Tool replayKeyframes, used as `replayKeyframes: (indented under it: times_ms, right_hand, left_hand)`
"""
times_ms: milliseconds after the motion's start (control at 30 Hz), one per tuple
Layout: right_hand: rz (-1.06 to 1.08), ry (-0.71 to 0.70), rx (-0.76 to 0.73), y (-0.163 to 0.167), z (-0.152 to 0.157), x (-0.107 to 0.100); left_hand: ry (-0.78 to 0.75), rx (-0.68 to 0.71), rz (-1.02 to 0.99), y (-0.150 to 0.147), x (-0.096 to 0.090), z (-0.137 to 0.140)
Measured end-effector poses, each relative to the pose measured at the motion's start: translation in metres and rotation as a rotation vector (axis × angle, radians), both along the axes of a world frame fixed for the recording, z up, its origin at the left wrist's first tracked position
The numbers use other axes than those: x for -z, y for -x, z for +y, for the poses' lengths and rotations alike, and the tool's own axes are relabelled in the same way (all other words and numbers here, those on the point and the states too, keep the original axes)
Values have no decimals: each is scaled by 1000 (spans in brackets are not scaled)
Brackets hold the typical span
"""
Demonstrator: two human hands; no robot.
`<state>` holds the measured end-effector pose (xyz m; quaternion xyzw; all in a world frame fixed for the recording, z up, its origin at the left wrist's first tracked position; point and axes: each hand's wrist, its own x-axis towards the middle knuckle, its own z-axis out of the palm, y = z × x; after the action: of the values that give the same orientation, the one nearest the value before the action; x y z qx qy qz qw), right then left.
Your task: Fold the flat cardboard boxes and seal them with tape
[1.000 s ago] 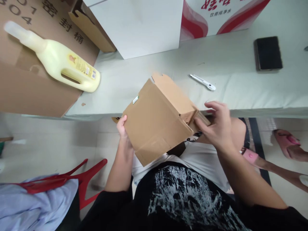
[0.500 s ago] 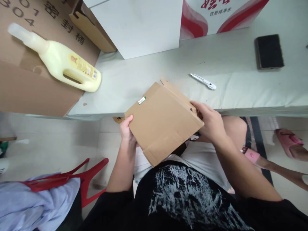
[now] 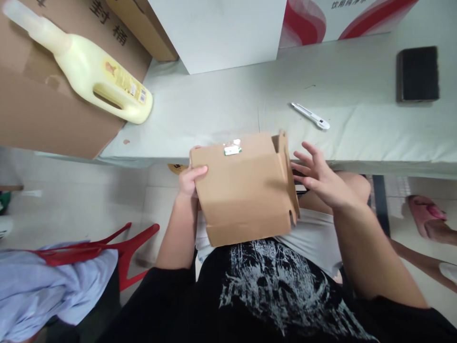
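Observation:
A flat brown cardboard box (image 3: 246, 190) is held over my lap at the table's front edge. My left hand (image 3: 193, 178) grips its left edge, thumb on top and the other fingers mostly hidden behind. At the box's right end a flap (image 3: 288, 176) stands partly open. My right hand (image 3: 314, 174) is just beside that flap, fingers spread, holding nothing. A small white and green sticker (image 3: 233, 149) lies near the box's upper edge. What is inside the box cannot be seen.
On the pale green table cover (image 3: 221, 114) lie a white utility knife (image 3: 310, 116) and a black rectangular object (image 3: 418, 74). A yellow bottle (image 3: 103, 76), a large carton (image 3: 64, 114) and a white box (image 3: 221, 33) are behind. A red chair (image 3: 124, 257) stands lower left.
The box has turned so its flap end faces right, and that flap now stands out. My right hand has let go of the box and spread its fingers; my left still grips.

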<state>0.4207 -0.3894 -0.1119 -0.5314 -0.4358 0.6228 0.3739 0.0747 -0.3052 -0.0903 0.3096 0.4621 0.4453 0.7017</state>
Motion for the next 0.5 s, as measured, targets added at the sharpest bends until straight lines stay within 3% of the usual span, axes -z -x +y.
replayKeyframes:
  times_ms: [133, 267, 400, 500]
  right_hand:
    - [60, 39, 35, 18, 4, 2]
    - [270, 100, 178, 22, -1, 11]
    - [355, 223, 151, 28, -11, 17]
    - [343, 219, 160, 36, -19, 18]
  left_hand:
    - [-84, 107, -103, -6, -6, -4]
    - [-56, 52, -124, -3, -8, -11]
    - [-22, -6, -129, 1, -5, -19]
    - [-35, -1, -131, 3, -1, -24]
